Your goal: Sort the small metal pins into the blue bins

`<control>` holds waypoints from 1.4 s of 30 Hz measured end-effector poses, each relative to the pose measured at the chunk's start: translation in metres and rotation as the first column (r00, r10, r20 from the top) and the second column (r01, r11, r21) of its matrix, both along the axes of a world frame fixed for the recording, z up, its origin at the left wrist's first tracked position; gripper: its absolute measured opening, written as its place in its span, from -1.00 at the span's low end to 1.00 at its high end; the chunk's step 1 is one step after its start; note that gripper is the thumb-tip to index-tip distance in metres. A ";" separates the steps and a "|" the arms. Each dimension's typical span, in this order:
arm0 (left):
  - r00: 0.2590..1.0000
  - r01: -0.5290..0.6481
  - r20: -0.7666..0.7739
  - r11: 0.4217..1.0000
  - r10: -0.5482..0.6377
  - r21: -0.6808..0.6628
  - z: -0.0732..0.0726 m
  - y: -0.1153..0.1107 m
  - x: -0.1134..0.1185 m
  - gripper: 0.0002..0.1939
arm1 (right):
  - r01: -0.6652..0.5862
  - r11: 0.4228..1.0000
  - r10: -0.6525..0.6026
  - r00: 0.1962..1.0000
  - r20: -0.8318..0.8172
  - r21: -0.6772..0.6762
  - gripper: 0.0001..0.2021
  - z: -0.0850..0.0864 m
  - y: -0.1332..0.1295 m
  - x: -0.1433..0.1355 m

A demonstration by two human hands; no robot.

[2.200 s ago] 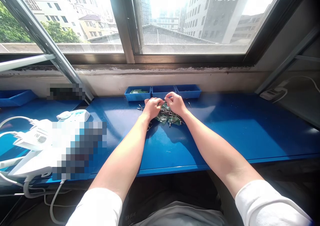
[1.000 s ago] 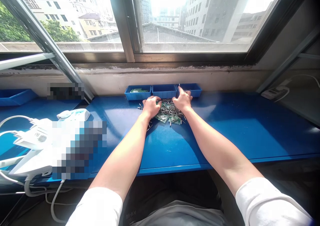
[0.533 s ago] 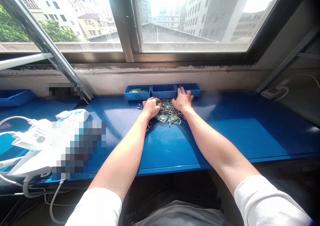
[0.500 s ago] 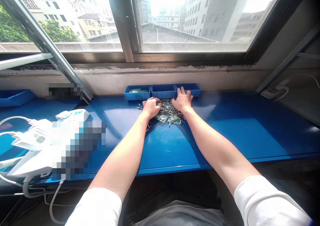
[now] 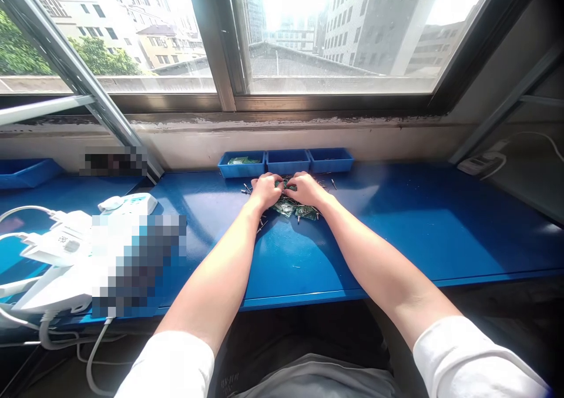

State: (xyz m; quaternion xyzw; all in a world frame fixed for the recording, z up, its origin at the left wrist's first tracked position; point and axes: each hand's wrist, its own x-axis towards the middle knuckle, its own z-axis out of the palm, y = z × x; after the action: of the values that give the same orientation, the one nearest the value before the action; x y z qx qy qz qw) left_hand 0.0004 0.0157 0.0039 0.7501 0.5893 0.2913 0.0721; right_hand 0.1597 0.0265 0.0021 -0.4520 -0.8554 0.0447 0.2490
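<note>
A loose pile of thin metal pins, rivet-like (image 5: pixel 301 206), lies on the blue table, mixed with small clear packets of green content (image 5: pixel 284 208). My left hand (image 5: pixel 267 190) rests at the pile's left side, fingers curled and pinched around a bit of green packet. Close beside it, almost fingertip to fingertip, my right hand (image 5: pixel 305 189) bends over the pile with its fingers drawn together; what they hold is hidden. Behind the hands stand a left blue bin (image 5: pixel 242 170) with green packets, a middle blue bin (image 5: pixel 288 167) and a right blue bin (image 5: pixel 331 166).
To the left, a white power strip (image 5: pixel 132 205) with plugs and cables (image 5: pixel 94 357) sits near the table (image 5: pixel 418 221) edge. Another blue tray (image 5: pixel 29 174) is at far left. A metal frame (image 5: pixel 110 121) rises beside the window; a white adapter (image 5: pixel 478 164) lies at far right.
My right hand has come back from the right blue bin, down and left to the pile, and its spread fingers have drawn together. My left hand has barely moved.
</note>
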 end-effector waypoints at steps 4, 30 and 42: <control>1.000 0.010 0.000 1.000 -0.010 -0.002 0.000 0.000 0.000 -0.74 | -0.048 0.998 0.048 0.999 -0.009 0.032 -0.77 0.000 0.000 -0.002; 1.000 0.022 -0.005 1.000 -0.022 0.008 -0.002 0.001 -0.001 -0.74 | 0.150 0.988 -0.150 0.988 0.021 -0.033 -0.78 0.002 -0.002 -0.006; 1.000 0.005 -0.027 1.000 -0.005 0.007 -0.001 0.001 -0.001 -0.73 | 0.389 0.921 -0.383 0.913 0.142 -0.021 -0.70 0.009 -0.013 -0.019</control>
State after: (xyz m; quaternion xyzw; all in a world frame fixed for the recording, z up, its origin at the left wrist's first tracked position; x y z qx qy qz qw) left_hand -0.0003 0.0170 0.0028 0.7556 0.5873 0.2833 0.0621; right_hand 0.1409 0.0132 0.0112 -0.6198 -0.7628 -0.0151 0.1835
